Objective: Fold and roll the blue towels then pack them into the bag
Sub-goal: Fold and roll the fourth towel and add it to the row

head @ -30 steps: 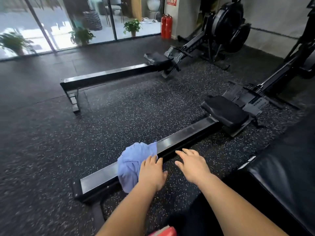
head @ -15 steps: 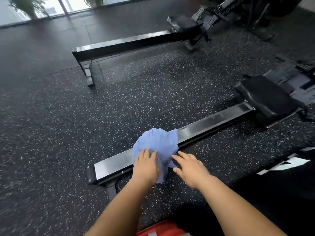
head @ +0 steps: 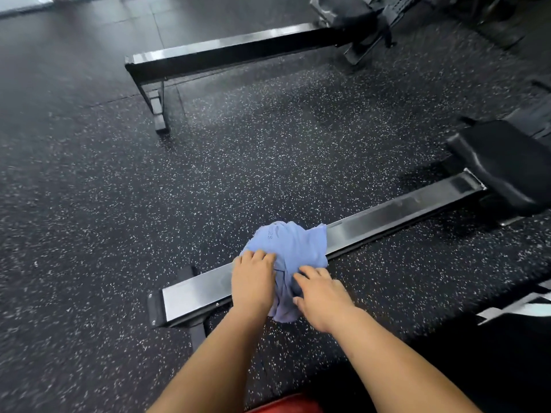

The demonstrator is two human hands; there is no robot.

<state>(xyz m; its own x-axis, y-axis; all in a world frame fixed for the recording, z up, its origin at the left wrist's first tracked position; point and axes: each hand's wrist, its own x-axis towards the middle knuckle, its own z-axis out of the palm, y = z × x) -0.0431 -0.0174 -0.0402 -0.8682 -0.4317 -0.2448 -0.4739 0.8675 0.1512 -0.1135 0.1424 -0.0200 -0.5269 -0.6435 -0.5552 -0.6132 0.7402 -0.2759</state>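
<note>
A crumpled blue towel [head: 293,245] lies draped over the near rowing machine's metal rail [head: 402,214], with one end hanging down the rail's near side. My left hand [head: 253,281] is on the towel's left part, fingers curled into the cloth. My right hand [head: 323,296] lies with fairly straight fingers on the towel's lower right edge, thumb beside the hanging end. A sliver of something red [head: 283,406] shows at the bottom edge; what it is cannot be told.
The rail runs from lower left to the black seat [head: 504,165] at the right. A second rowing machine's rail [head: 238,50] stands farther back. Dark speckled rubber floor [head: 119,219] surrounds them. A black padded surface [head: 492,353] is at the lower right.
The camera tilted down and came closer. Both hands moved forward onto the towel: the left one now curls into the cloth, the right one reached its edge.
</note>
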